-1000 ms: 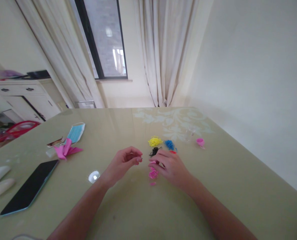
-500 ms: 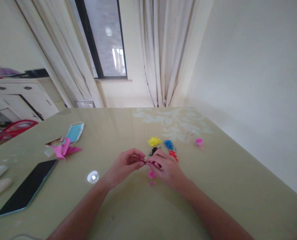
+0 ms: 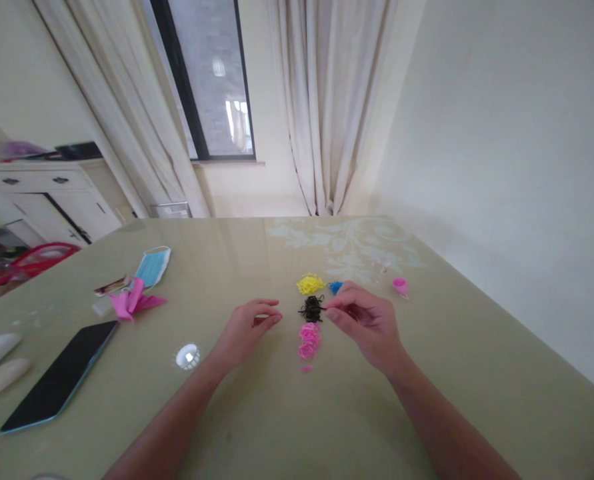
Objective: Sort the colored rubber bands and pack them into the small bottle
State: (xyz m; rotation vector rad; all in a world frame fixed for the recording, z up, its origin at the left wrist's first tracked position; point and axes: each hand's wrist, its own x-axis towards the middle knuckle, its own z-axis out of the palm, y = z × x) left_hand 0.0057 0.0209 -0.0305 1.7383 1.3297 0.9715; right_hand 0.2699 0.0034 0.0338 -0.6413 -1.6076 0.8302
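Note:
My right hand (image 3: 369,323) pinches a thin black strand, which looks like a small rubber band, at the right edge of the black pile (image 3: 311,309). Its thumb and forefinger are pressed together. My left hand (image 3: 249,330) hovers to the left of the piles, its thumb and fingers a little apart with nothing seen between them. Below the black heap lies a pink pile of bands (image 3: 309,340), with a small pink piece (image 3: 306,369) nearer me. Behind are a yellow pile (image 3: 310,284) and a blue pile (image 3: 335,287), the latter partly covered by my right hand.
At the right stand a small pink cup-like item (image 3: 400,287) and a clear piece (image 3: 381,267). On the left lie a black-screened tablet (image 3: 61,373), a folded pink paper (image 3: 134,301), a blue face mask (image 3: 153,267) and a shiny round object (image 3: 187,357).
My hands have parted from a shared pinch on something small and dark. The right hand moved right to the black pile, hiding the red pile; the left drew back slightly and its fingers opened.

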